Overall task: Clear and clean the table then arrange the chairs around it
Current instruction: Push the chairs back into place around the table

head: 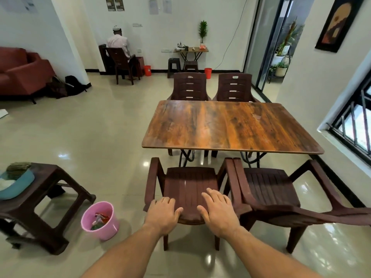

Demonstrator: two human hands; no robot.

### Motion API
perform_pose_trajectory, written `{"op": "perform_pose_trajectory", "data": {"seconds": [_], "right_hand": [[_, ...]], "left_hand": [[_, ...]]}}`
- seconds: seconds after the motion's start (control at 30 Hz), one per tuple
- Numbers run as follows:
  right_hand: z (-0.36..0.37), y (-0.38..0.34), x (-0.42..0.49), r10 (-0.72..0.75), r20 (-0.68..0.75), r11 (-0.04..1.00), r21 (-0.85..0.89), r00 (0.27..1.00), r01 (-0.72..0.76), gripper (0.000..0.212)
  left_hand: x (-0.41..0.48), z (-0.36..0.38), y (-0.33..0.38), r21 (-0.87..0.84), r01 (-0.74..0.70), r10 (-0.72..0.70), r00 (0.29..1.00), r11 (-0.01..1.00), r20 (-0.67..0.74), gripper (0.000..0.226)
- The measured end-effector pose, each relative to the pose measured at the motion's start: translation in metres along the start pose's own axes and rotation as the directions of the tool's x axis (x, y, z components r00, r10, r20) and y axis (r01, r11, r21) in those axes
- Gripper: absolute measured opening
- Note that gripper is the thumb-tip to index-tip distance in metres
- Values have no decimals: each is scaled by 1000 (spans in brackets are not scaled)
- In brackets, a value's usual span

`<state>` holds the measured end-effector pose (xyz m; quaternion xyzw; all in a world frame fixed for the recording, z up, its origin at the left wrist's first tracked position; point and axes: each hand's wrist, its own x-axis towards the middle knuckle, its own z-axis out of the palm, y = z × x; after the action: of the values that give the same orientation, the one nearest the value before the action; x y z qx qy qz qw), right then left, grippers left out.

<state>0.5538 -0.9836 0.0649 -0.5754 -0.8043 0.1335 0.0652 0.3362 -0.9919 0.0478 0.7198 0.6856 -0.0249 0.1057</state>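
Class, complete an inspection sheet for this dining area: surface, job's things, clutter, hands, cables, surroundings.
Surface: table top bare, nothing seen on it.
Job's things: far left chair and far right chair tucked in; near left chair and near right chair stand back from the table, right one angled.
Clutter: pink bucket with rubbish on the floor; stool carrying a blue basin.
Hands: left hand grips the near left chair's backrest; right hand rests flat on it.
Cables: one cable hangs down the far wall.
Surroundings: red sofa, seated person, barred window.

glossy tiled floor (100, 137) with a wooden table (230, 125), four brown chairs (186, 177), a stool (50, 171) and a pink bucket (109, 231)
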Motion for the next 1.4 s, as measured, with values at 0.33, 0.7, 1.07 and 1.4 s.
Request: {"op": "perform_pose_trajectory", "data": {"seconds": [0.33, 0.7, 1.07, 1.4], "right_hand": [[39, -95, 76, -38, 64, 999, -7, 997, 38, 60], [89, -133, 216, 93, 127, 996, -1, 987, -94, 59], [108, -150, 313, 334, 221, 933, 58, 916, -355, 63], [105, -137, 464, 531, 127, 839, 64, 838, -541, 64]], "left_hand": [[17, -3, -116, -126, 9, -8, 1000, 992, 9, 59], [115, -13, -218, -102, -60, 73, 989, 993, 129, 64], [244, -31, -287, 5, -211, 198, 921, 977, 335, 66], [469, -75, -289, 70, -517, 469, 818, 853, 334, 66]]}}
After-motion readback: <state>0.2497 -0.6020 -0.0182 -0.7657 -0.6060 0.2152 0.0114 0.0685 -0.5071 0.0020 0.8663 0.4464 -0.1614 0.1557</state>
